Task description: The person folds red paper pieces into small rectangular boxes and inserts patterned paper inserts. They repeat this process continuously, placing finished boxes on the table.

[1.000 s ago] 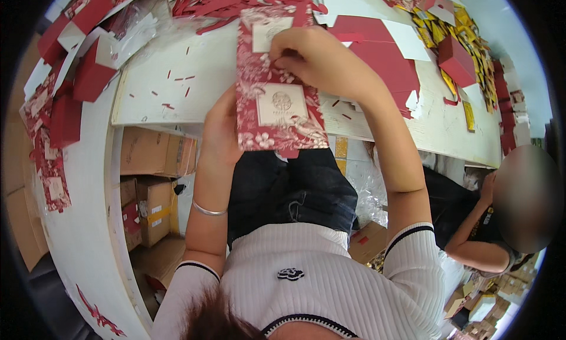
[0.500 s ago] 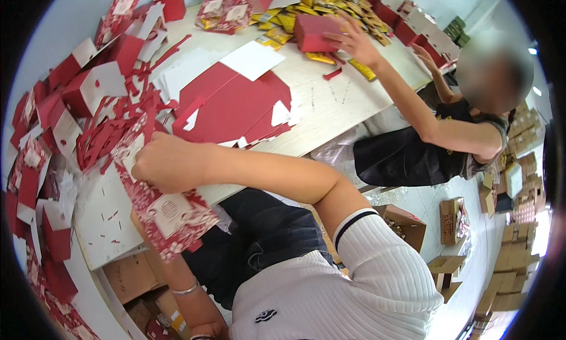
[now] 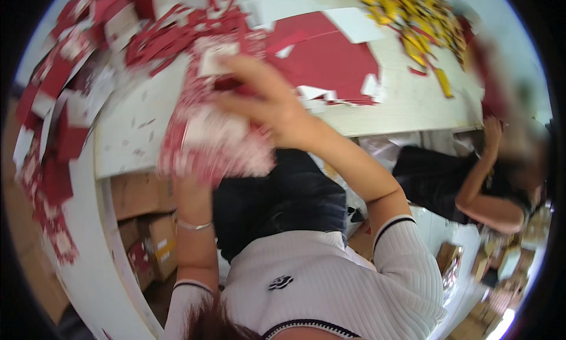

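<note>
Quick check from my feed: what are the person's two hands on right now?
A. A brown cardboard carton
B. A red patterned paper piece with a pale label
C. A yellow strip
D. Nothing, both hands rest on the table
B: the right hand lies on top of the red patterned paper piece and the left hand holds its lower edge from beneath, at the edge of the white table.

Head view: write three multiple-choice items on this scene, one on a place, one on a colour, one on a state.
1. Where is the yellow pile?
A. Table's far right
B. On the floor
C. In the lap

2. What colour is the patterned card in the hands?
A. Blue and black
B. Red and white
C. Green

3. How is the right hand?
A. Resting in the lap
B. Hanging empty
C. Raised, fingers on the card

Key: 1 A, it lies by the table edge; 2 B, red pattern, pale panel; 3 C, it covers the card's top.
</note>
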Demonstrator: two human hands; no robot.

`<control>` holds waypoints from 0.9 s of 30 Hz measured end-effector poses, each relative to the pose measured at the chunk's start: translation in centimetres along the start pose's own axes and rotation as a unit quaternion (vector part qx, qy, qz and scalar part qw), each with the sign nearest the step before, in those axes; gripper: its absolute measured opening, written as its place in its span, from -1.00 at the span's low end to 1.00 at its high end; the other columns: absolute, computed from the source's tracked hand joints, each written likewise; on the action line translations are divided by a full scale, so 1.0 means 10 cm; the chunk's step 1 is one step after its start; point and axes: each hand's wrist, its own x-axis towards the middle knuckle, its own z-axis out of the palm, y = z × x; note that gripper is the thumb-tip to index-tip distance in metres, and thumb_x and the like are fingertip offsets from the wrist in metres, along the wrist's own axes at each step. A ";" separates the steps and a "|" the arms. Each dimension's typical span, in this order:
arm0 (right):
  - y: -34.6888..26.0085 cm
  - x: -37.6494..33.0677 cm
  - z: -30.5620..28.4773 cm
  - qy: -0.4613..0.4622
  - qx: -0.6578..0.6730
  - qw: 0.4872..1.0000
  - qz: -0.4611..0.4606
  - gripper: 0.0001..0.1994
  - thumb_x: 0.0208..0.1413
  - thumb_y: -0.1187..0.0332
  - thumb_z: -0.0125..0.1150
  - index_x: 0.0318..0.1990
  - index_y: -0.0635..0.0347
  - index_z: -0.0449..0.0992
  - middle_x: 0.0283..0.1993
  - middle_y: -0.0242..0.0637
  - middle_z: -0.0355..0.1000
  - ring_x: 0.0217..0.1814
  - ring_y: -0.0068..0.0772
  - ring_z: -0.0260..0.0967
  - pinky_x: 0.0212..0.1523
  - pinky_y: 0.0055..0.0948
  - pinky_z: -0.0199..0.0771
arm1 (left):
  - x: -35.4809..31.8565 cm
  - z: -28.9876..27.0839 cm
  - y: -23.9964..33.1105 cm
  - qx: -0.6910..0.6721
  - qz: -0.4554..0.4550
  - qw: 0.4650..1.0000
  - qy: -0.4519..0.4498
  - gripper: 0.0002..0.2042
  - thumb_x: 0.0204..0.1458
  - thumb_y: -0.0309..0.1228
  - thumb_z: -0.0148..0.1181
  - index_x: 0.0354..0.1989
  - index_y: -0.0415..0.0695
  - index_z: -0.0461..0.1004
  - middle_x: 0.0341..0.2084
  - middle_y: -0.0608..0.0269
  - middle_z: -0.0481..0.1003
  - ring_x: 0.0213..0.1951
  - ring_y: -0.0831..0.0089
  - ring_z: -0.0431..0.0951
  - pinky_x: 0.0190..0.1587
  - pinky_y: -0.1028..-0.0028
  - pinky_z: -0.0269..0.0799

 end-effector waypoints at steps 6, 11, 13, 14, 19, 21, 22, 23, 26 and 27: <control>-0.12 0.14 0.25 0.284 0.205 0.859 0.373 -0.70 0.12 0.24 0.01 -0.35 0.39 0.42 -0.42 -0.37 0.37 -0.43 -0.69 0.21 -0.47 -0.62 0.27 | 0.01 0.42 -0.08 -0.121 0.030 0.984 0.126 -0.86 -0.01 -0.48 0.08 -0.33 -0.30 0.46 -0.50 0.08 0.50 -0.66 0.54 0.42 -0.61 0.60 0.39; -0.11 0.19 0.25 0.302 0.254 0.813 0.428 -0.69 0.08 0.18 0.07 -0.32 0.34 0.41 -0.39 -0.38 0.37 -0.41 -0.68 0.20 -0.46 -0.67 0.17 | -0.03 0.54 -0.15 -0.153 0.075 0.972 0.163 -0.85 0.00 -0.48 0.07 -0.30 -0.30 0.44 -0.45 0.03 0.49 -0.59 0.50 0.47 -0.56 0.57 0.45; -0.11 0.24 0.25 0.333 0.302 0.777 0.440 -0.69 0.07 0.19 0.08 -0.30 0.34 0.41 -0.37 -0.37 0.38 -0.39 -0.67 0.22 -0.44 -0.66 0.20 | -0.05 0.66 -0.24 -0.177 0.105 0.960 0.192 -0.84 0.02 -0.47 0.05 -0.28 -0.30 0.43 -0.43 0.02 0.49 -0.56 0.46 0.50 -0.53 0.55 0.47; -0.13 0.27 0.25 0.350 0.342 0.746 0.451 -0.68 0.07 0.19 0.08 -0.29 0.34 0.41 -0.36 -0.36 0.38 -0.38 -0.67 0.23 -0.42 -0.65 0.23 | -0.05 0.69 -0.25 -0.175 0.108 0.960 0.191 -0.85 0.02 -0.48 0.05 -0.26 -0.27 0.42 -0.42 0.01 0.49 -0.53 0.44 0.50 -0.50 0.55 0.48; -0.06 0.24 0.14 0.284 0.351 0.784 0.427 -0.68 0.07 0.19 0.08 -0.29 0.35 0.41 -0.35 -0.32 0.40 -0.35 -0.64 0.28 -0.35 -0.58 0.33 | -0.02 0.53 -0.11 -0.109 0.100 0.979 0.142 -0.86 0.03 -0.48 0.04 -0.29 -0.30 0.39 -0.46 0.06 0.47 -0.52 0.42 0.51 -0.48 0.53 0.50; -0.06 0.24 0.10 0.209 0.282 0.843 0.409 -0.68 0.09 0.20 0.05 -0.28 0.37 0.41 -0.34 -0.30 0.42 -0.35 -0.61 0.30 -0.34 -0.57 0.35 | -0.01 0.45 0.00 -0.009 0.100 0.986 0.129 -0.88 0.03 -0.49 0.04 -0.36 -0.31 0.38 -0.50 0.15 0.46 -0.53 0.42 0.51 -0.49 0.53 0.49; -0.09 0.25 0.12 0.222 0.300 0.831 0.413 -0.68 0.09 0.20 0.05 -0.28 0.37 0.41 -0.35 -0.31 0.42 -0.36 -0.62 0.29 -0.35 -0.59 0.34 | 0.00 0.44 -0.01 0.019 0.117 0.984 0.133 -0.89 0.03 -0.49 0.04 -0.37 -0.31 0.37 -0.50 0.14 0.46 -0.53 0.40 0.51 -0.48 0.52 0.50; -0.12 0.28 0.17 0.235 0.320 0.818 0.415 -0.68 0.09 0.20 0.05 -0.29 0.37 0.41 -0.37 -0.31 0.42 -0.36 -0.63 0.29 -0.36 -0.60 0.33 | 0.01 0.41 -0.03 0.048 0.137 0.980 0.137 -0.90 0.03 -0.50 0.04 -0.38 -0.30 0.35 -0.50 0.13 0.46 -0.52 0.39 0.52 -0.47 0.50 0.51; -0.13 0.29 0.28 0.268 0.305 0.822 0.400 -0.68 0.09 0.19 0.06 -0.31 0.37 0.42 -0.43 -0.33 0.42 -0.40 -0.67 0.27 -0.42 -0.65 0.30 | 0.01 0.48 -0.15 -0.010 0.193 0.965 0.175 -0.90 0.03 -0.51 0.04 -0.40 -0.29 0.32 -0.50 0.11 0.47 -0.49 0.35 0.53 -0.40 0.43 0.53; -0.14 0.29 0.31 0.275 0.315 0.813 0.405 -0.68 0.09 0.19 0.06 -0.31 0.37 0.42 -0.43 -0.33 0.42 -0.40 -0.68 0.27 -0.43 -0.65 0.30 | 0.00 0.52 -0.20 -0.053 0.210 0.957 0.191 -0.90 0.03 -0.51 0.04 -0.41 -0.28 0.31 -0.50 0.10 0.47 -0.47 0.34 0.53 -0.38 0.41 0.54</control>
